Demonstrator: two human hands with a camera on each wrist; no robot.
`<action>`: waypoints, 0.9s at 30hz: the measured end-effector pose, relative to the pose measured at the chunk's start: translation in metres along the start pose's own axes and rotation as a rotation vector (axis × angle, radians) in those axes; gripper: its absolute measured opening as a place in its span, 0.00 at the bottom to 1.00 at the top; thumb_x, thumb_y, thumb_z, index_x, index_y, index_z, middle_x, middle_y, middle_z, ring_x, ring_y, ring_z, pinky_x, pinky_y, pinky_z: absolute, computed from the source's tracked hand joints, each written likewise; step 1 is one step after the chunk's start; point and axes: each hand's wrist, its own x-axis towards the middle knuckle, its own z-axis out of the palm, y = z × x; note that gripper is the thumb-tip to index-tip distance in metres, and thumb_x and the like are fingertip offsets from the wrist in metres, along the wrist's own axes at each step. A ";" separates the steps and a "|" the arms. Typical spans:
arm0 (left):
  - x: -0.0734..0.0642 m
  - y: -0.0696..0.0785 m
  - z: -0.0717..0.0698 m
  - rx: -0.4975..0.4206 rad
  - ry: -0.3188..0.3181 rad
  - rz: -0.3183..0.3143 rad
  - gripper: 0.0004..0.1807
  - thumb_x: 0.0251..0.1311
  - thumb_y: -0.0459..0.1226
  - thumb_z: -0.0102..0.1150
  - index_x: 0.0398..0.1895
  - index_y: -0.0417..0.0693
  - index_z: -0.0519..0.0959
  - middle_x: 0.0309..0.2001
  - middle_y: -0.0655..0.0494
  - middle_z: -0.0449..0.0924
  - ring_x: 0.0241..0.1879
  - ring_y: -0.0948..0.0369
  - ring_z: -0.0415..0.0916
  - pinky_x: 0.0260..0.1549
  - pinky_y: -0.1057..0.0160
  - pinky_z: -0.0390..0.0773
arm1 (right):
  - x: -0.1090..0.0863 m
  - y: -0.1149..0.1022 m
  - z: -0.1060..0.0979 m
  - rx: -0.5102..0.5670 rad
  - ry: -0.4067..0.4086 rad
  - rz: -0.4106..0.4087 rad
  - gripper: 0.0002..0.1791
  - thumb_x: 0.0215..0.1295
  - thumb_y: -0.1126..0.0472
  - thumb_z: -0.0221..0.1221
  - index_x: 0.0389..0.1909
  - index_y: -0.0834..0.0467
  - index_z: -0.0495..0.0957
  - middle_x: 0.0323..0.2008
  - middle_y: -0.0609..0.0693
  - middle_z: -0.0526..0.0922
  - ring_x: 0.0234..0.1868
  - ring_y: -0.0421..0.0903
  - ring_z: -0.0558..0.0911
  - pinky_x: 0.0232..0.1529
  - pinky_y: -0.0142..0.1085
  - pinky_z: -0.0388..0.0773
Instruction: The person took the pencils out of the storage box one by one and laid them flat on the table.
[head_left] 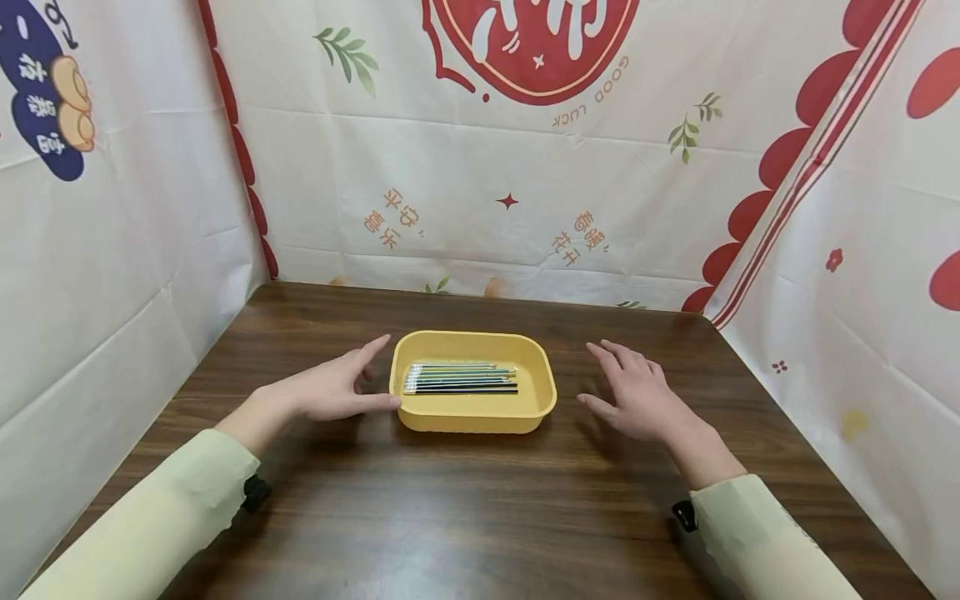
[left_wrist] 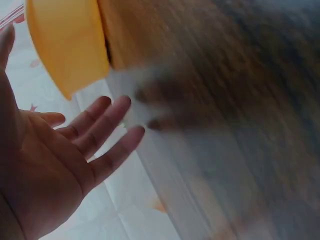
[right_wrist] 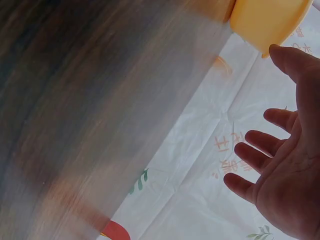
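A yellow rectangular tray (head_left: 472,423) with rounded corners stands on the brown table. Inside it several pencils (head_left: 461,379) lie side by side, their white ends to the left. My left hand (head_left: 330,392) is at the tray's left end, fingers spread, with the thumb tip right at the rim; the left wrist view shows its palm (left_wrist: 45,170) beside the yellow wall (left_wrist: 70,45). Off the tray's right end, my right hand (head_left: 637,396) hovers with fingers spread and holds nothing. The right wrist view shows that palm (right_wrist: 295,185) near the tray's wall (right_wrist: 267,22).
Dark wood grain covers the table (head_left: 450,517). A white printed cloth (head_left: 465,167) hangs behind it, and more cloth closes off the left side (head_left: 112,275) and the right side (head_left: 847,350). Both forearms wear pale sleeves (head_left: 165,508) with dark wrist bands.
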 end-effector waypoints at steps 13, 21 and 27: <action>0.023 0.010 0.006 -0.075 -0.067 0.047 0.71 0.63 0.73 0.67 0.93 0.55 0.33 0.81 0.45 0.67 0.76 0.52 0.72 0.77 0.41 0.69 | 0.001 -0.001 0.003 -0.014 -0.002 -0.011 0.48 0.76 0.43 0.67 0.86 0.59 0.58 0.81 0.70 0.63 0.79 0.73 0.65 0.72 0.77 0.62; 0.026 0.014 0.006 -0.045 -0.070 0.020 0.73 0.62 0.74 0.66 0.92 0.56 0.31 0.86 0.41 0.60 0.81 0.48 0.66 0.79 0.40 0.67 | 0.002 -0.001 0.005 -0.022 0.013 -0.019 0.47 0.75 0.43 0.68 0.85 0.60 0.60 0.80 0.70 0.65 0.78 0.74 0.68 0.71 0.77 0.64; 0.029 0.018 0.008 0.004 -0.075 -0.011 0.74 0.59 0.78 0.64 0.92 0.59 0.30 0.87 0.39 0.56 0.83 0.45 0.64 0.79 0.40 0.67 | 0.002 -0.001 0.007 -0.027 0.003 -0.017 0.47 0.76 0.43 0.68 0.85 0.60 0.60 0.80 0.70 0.65 0.78 0.73 0.68 0.71 0.76 0.65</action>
